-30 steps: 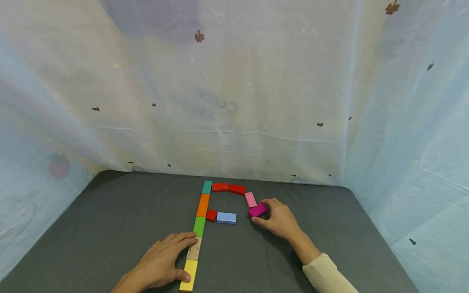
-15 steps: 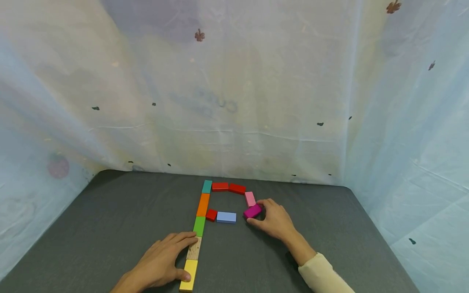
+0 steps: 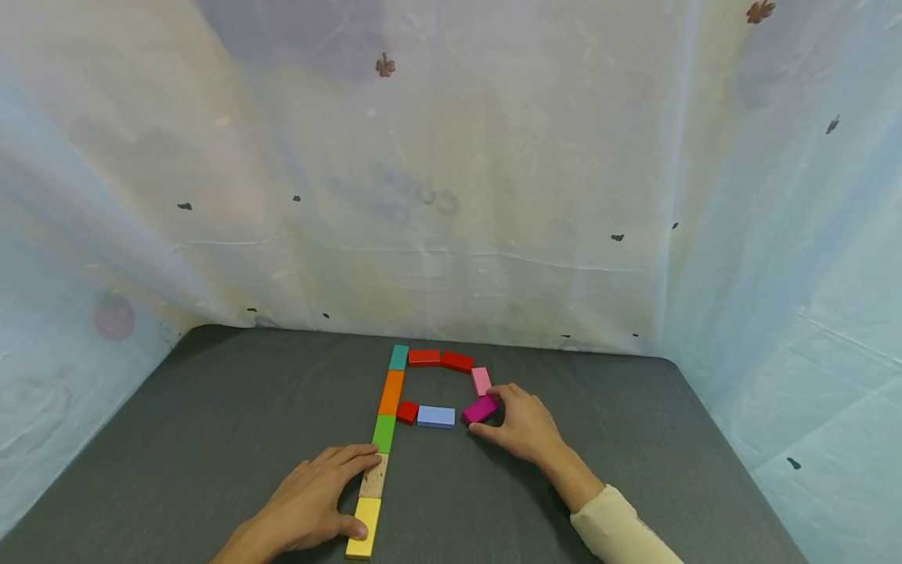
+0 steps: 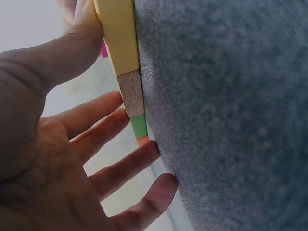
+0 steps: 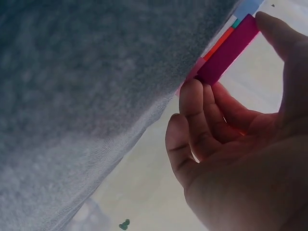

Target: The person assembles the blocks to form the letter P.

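Observation:
My right hand (image 3: pixel 522 425) pinches a magenta block (image 5: pixel 228 52) between thumb and fingertips, low over the table. One end of this block is at the pink block (image 3: pixel 481 381), and its other end points toward the light blue block (image 3: pixel 435 417), a small gap away. My left hand (image 3: pixel 310 495) lies along a straight column of blocks with its fingers spread. Its thumb rests on the yellow block (image 3: pixel 363 526), and its fingertips touch near the joint of the bare wood block (image 4: pixel 131 94) and the green block (image 3: pixel 384 432).
Farther up the column are an orange block (image 3: pixel 391 392) and a teal block (image 3: pixel 398 357). Two red blocks run right from the teal one. A small red block (image 3: pixel 406 412) sits beside the light blue one. A pale curtain (image 3: pixel 451 235) hangs behind the dark table (image 3: pixel 232 407).
My right hand has slid the magenta block left and slightly nearer, narrowing the gap to the light blue block. My left hand has stayed in place.

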### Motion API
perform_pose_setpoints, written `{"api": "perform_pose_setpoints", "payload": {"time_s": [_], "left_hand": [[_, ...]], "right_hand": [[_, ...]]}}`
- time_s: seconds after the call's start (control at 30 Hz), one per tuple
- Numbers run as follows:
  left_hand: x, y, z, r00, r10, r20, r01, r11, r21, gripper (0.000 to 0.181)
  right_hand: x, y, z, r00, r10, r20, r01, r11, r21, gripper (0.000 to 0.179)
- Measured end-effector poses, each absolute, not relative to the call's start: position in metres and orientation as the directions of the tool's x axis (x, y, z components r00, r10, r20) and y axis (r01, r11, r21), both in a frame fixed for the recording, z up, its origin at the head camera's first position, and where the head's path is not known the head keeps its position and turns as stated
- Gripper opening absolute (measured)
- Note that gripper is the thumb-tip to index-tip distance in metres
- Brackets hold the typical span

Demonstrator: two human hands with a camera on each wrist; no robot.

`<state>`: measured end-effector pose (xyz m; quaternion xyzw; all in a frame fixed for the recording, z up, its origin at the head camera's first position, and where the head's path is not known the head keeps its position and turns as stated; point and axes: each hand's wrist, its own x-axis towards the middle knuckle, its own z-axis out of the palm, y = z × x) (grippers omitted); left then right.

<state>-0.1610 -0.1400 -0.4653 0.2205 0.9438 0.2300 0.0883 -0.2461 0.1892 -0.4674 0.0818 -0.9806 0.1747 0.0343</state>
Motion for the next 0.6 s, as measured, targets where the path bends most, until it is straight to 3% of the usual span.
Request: {"api": "perform_pose_setpoints", "payload": {"time_s": [0.6], "left_hand": [[-0.1618, -0.1395, -0.4641, -0.891, 0.444, -0.089, 0.355, 0.806, 0.474, 0.092]], "right_hand": [[-0.2456, 0.1859, -0.4670, -0.983, -0.171, 0.068, -0.184, 0.924, -0.334, 0.072]]}}
